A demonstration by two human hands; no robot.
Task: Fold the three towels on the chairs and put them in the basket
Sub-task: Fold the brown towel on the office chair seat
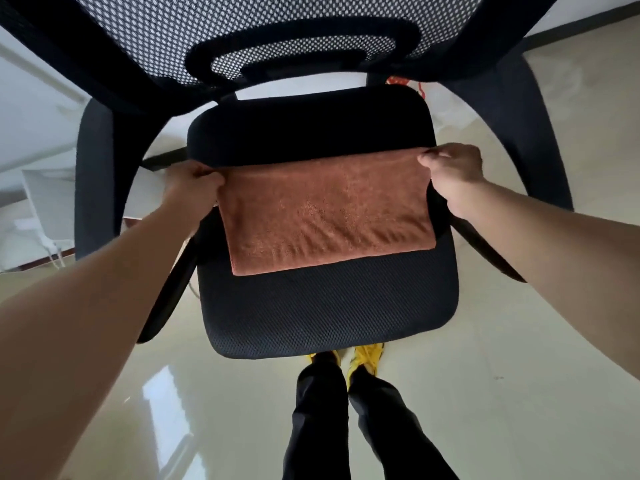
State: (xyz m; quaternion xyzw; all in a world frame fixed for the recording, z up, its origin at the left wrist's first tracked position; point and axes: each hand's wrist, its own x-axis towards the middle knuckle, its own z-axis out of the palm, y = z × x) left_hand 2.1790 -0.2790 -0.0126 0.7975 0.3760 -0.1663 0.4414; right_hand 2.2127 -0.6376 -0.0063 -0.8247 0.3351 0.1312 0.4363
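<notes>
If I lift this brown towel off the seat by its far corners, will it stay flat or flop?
Probably flops: the brown towel lies limp with ripples on the chair seat. Likely light, since the left hand and right hand pinch only its corners.

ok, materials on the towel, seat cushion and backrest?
Brown towel: probably microfibre or terry, matte, fuzzy nap with brushed streaks. Seat cushion: black knit mesh fabric, fine dimpled weave, likely padded. Backrest: open black mesh, light shows through the holes.

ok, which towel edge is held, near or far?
Far edge of the towel, by the backrest: left hand and right hand pinch its corners. Near edge lies free on the seat.
</notes>
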